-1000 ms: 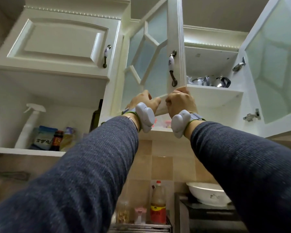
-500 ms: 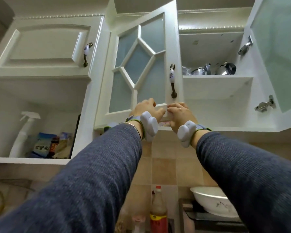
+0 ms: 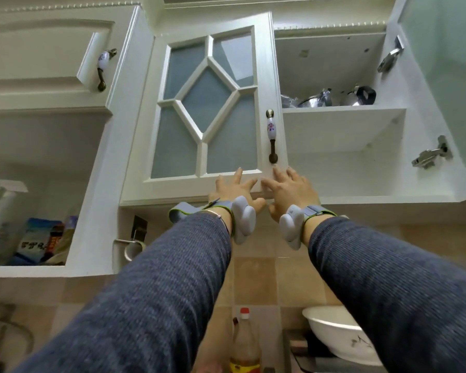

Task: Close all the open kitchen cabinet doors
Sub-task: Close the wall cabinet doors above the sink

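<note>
Step in hand: pressing shut the white-framed cabinet door with frosted glass panes in a diamond lattice (image 3: 207, 109); it looks flush or nearly flush with the cabinet front, so this door seems about done.
Left hand (image 3: 233, 191): fingers spread flat against the door's bottom rail, grasping nothing.
Right hand (image 3: 289, 191): likewise flat and released, pushing on the lower right corner just below the porcelain and bronze door handle (image 3: 271, 135).
Still open, right: the matching frosted glass door (image 3: 441, 71) swung wide at the frame's right edge, baring the white shelf (image 3: 342, 122) and steel pots (image 3: 331, 96) on it (its metal hinges (image 3: 431, 155) show on the inner side).
Still open, left: the solid white raised-panel door (image 3: 46, 68) appears to stand ajar over a compartment holding a white spray bottle (image 3: 0, 211) and packets.
Next move: judged from here, one hand should leave the shut door, reach to the right door's free edge and swing it inward.
Room to move: the path across the open compartment looks clear; the right door's lower edge hangs near head height, so care there.
</note>
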Demonstrator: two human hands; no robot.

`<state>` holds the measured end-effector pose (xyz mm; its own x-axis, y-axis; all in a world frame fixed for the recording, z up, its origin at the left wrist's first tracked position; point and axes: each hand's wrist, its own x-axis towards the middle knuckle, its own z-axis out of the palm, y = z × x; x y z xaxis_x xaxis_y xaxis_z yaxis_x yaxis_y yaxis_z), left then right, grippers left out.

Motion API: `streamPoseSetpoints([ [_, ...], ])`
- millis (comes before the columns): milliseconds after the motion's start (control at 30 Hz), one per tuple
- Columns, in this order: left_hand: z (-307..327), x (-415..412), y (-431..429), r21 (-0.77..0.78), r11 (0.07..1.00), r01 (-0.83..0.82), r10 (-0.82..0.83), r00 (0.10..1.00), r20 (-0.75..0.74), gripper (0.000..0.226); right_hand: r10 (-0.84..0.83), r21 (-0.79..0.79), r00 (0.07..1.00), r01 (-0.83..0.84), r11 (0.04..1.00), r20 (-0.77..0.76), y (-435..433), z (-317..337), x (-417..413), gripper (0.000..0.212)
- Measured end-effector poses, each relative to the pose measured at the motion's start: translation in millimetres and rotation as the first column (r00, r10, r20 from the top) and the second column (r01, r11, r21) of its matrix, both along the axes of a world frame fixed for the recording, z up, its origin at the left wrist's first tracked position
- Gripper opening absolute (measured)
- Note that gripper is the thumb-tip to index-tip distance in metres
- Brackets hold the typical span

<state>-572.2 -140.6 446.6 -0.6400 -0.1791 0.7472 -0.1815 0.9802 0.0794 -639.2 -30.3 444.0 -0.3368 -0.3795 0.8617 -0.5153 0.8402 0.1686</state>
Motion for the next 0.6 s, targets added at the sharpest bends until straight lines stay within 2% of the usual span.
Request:
streamPoseSetpoints([
  [167, -8, -24, 0, 0.051, 0.998, 0.044, -0.046, 0.998, 0.033, 0.068, 0.002, 0.001, 0.999, -0.002, 1.0, 0.037, -6, -4, -18, 0.075],
  [600, -16, -53, -12, 0.012, 0.999, 0.036, -0.036, 0.999, 0.032, 0.072, 0.002, -0.026, 0.998, 0.0, 1.0, 0.059, -19, -12, -50, 0.078],
])
